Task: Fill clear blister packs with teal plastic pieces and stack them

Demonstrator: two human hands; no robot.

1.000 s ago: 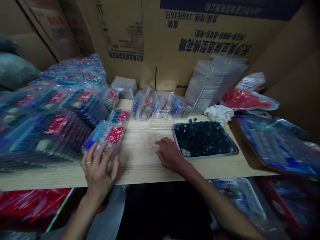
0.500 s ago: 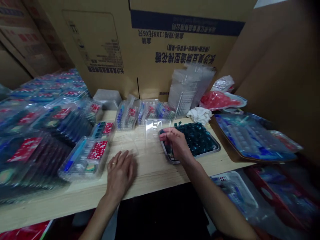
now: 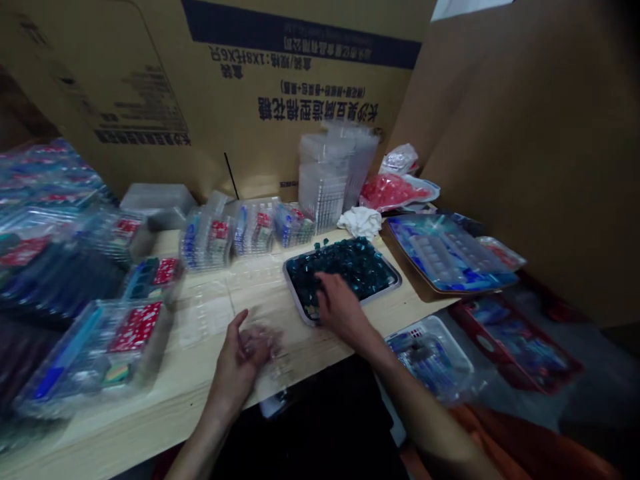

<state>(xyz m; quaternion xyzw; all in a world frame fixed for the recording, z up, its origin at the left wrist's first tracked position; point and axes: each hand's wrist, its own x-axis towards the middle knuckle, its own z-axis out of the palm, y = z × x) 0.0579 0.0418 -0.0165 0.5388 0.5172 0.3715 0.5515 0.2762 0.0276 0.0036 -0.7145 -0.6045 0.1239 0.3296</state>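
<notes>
A shallow tray (image 3: pixel 395 285) full of small dark teal, shiny pieces (image 3: pixel 350 261) sits on the table. My right hand (image 3: pixel 343 310) reaches over its near left edge, fingertips apart among the pieces; no held piece can be made out. Left of that tray, palm turned inward, my left hand (image 3: pixel 237 360) holds a clear plastic tray (image 3: pixel 267 343) above the table's front edge. Motion blur and transparency hide most of its outline. More clear plastic trays (image 3: pixel 207 310) lie flat on the table behind my left hand.
Filled clear packs with red dotted cards (image 3: pixel 135 327) crowd the left. Smaller filled packs (image 3: pixel 207 240) and stacked clear trays (image 3: pixel 325 180) line the back before a large carton (image 3: pixel 225 100). A blue printed box (image 3: pixel 450 257) stands right; a white basket (image 3: pixel 435 353) is lower down.
The view has swung right. My right hand has lowered from above the teal pieces to among them. A clear tray, earlier beside my right hand, now appears in my left hand, which has turned palm inward.
</notes>
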